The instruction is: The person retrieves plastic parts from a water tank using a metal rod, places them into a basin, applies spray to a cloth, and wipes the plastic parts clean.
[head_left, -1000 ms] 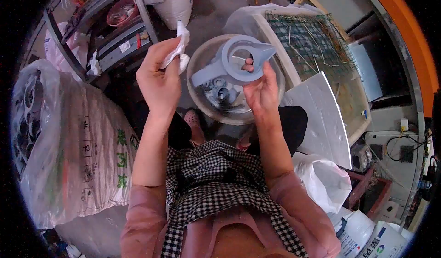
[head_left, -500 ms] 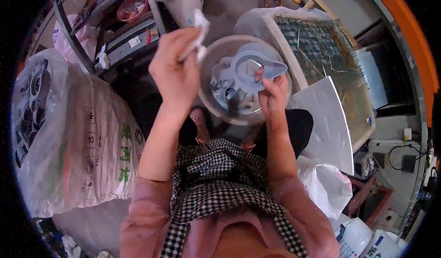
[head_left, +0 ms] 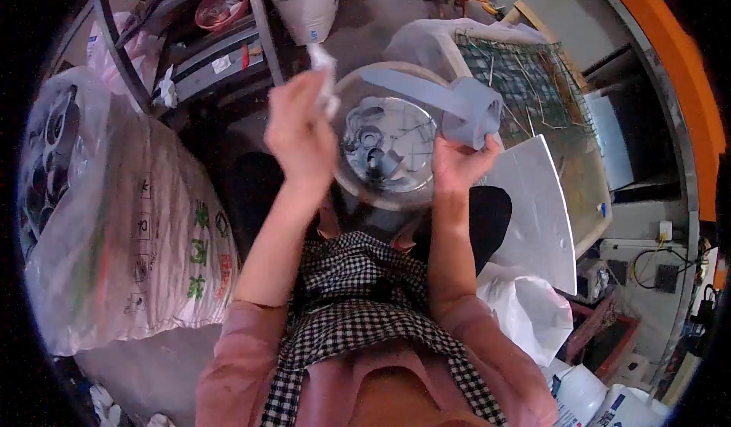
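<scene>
My left hand point(head_left: 298, 134), slightly blurred, is closed on a crumpled white cloth point(head_left: 324, 77) that sticks up above the fingers, left of the tub. My right hand point(head_left: 464, 162) grips a grey plastic part point(head_left: 470, 113) from below, over the tub's right side. This part has a round, ring-like end near the hand and a long flat arm reaching left across the tub. Below both hands, a round pale tub point(head_left: 403, 199) holds several grey plastic pieces point(head_left: 381, 160) and small bits on its bottom. The cloth and the grey part are apart.
A large plastic-lined sack point(head_left: 171, 221) of grey parts stands at left, by a metal rack point(head_left: 118, 46) with a pink basket point(head_left: 221, 7). On the right are a crate with green mesh point(head_left: 525, 84), a white board point(head_left: 537, 206) and a white bag point(head_left: 525, 313).
The grey part has turned from face-on to nearly edge-on, its arm now pointing left, and moved slightly right. My left hand has shifted a little right and down with the cloth.
</scene>
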{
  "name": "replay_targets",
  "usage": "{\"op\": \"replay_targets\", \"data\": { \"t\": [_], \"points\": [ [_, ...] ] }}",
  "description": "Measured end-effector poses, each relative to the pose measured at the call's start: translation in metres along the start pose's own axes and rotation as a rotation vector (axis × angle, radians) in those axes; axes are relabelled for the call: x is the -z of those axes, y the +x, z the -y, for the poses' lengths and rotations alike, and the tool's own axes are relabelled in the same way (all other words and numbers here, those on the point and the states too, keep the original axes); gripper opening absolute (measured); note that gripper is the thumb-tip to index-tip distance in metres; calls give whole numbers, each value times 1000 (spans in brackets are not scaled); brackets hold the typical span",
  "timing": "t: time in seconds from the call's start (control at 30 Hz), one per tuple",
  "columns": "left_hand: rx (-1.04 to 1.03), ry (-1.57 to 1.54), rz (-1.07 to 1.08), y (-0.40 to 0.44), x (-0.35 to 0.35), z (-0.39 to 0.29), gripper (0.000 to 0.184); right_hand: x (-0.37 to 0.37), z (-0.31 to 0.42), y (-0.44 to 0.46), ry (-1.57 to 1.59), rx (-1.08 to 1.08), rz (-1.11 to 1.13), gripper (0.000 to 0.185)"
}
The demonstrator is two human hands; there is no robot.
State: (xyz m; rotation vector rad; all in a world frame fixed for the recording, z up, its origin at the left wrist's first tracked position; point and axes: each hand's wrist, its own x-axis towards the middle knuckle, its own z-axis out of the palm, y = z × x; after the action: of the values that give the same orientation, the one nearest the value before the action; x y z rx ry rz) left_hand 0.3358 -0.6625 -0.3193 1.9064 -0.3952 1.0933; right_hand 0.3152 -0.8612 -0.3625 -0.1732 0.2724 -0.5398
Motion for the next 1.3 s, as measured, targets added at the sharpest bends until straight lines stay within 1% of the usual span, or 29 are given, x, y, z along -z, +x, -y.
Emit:
{"op": "replay_targets", "data": {
  "t": [0.07, 0.13, 0.17, 0.2, 0.23, 0.33, 0.43, 0.47, 0.5, 0.53, 0.57, 0.63, 0.67, 0.7, 0.73, 0.77, 0.83, 0.87, 0.9, 0.97, 1.03, 1.07, 1.1, 1.13, 1.17, 1.2, 1.23, 1.27, 1.3],
  "points": [
    [-107, 10, 54, -7, -10, -25, 41, 3, -5, 0, 50, -44, 13, 51],
    [-346, -73, 82, -12, -21, -41, 42, 8, -8, 0, 52, -73, 14, 54],
    [-321, -127, 122, -23, -33, -47, 42, 10, -10, 0, 58, -99, 12, 56],
    [-514, -8, 258, -19, -29, -56, 42, 15, -12, 1, 53, -108, 18, 56],
    [-509, 1, 249, -21, -36, -60, 42, 22, -12, 4, 30, -128, 47, 57],
    [-359, -110, 318, -17, -40, -75, 43, 41, -12, 11, -35, -182, 126, 61],
    [-307, -119, 300, -24, -36, -52, 42, 33, -7, 7, -8, -229, 128, 61],
    [-311, -113, 299, -20, -35, -39, 42, 35, -7, 10, 10, -124, 48, 58],
    [-225, -73, 250, -13, -33, -24, 41, 37, -7, 11, 25, -28, -37, 54],
    [-142, -20, 195, -10, -28, -12, 40, 23, -2, 2, -12, -53, -152, 56],
    [-150, 33, 177, -16, -27, 0, 40, 20, -2, -1, -40, -5, -61, 56],
    [478, -145, 307, -38, -27, 44, 35, 3, -6, -8, 42, -102, -151, 60],
    [338, 34, 322, -50, -21, 70, 34, -22, -18, -25, -66, -61, -144, 60],
    [207, 219, 339, -55, -6, 88, 34, -12, -23, -11, 98, -120, 37, 60],
    [239, 199, 238, -51, 15, 92, 33, -17, -31, -4, 149, -194, 116, 57],
    [275, 157, 156, -50, 35, 93, 31, -45, -52, -16, 60, -126, 169, 55],
    [351, 184, 62, -43, 77, 94, 33, -103, -101, -40, 36, -243, 212, 56],
    [317, 258, 33, -35, 96, 94, 35, -141, -126, -64, -44, -313, 287, 58],
    [294, 304, 32, -28, 113, 96, 34, -174, -155, -85, 26, -421, 389, 56],
    [289, 367, -30, -20, 139, 99, 29, -245, -216, -128, 107, -571, 651, 52],
    [405, 361, -84, -14, 155, 104, 33, -298, -317, -145, 214, -832, 869, 52],
    [438, 345, -100, -11, 161, 103, 32, -316, -370, -150, 165, -866, 985, 53],
    [510, 305, -104, -15, 165, 109, 31, -313, -392, -165, -268, -432, 1200, 49],
    [502, 302, -59, -17, 169, 112, 31, -310, -413, -179, -710, 46, 1268, 46],
    [605, 327, -48, -13, 168, 101, 33, -290, -381, -179, -906, 269, 1364, 65],
    [586, 237, -22, -13, 166, 102, 33, -262, -335, -186, -1137, 497, 1431, 84],
    [614, 46, -35, -20, 155, 105, 31, -230, -309, -166, -1033, 734, 1632, 88],
    [546, 19, 3, -19, 149, 94, 28, -201, -265, -148, -1136, 666, 1767, 85],
    [633, -99, 65, -24, 140, 105, 24, -173, -216, -127, -1225, 663, 1800, 77]
  ]
}}
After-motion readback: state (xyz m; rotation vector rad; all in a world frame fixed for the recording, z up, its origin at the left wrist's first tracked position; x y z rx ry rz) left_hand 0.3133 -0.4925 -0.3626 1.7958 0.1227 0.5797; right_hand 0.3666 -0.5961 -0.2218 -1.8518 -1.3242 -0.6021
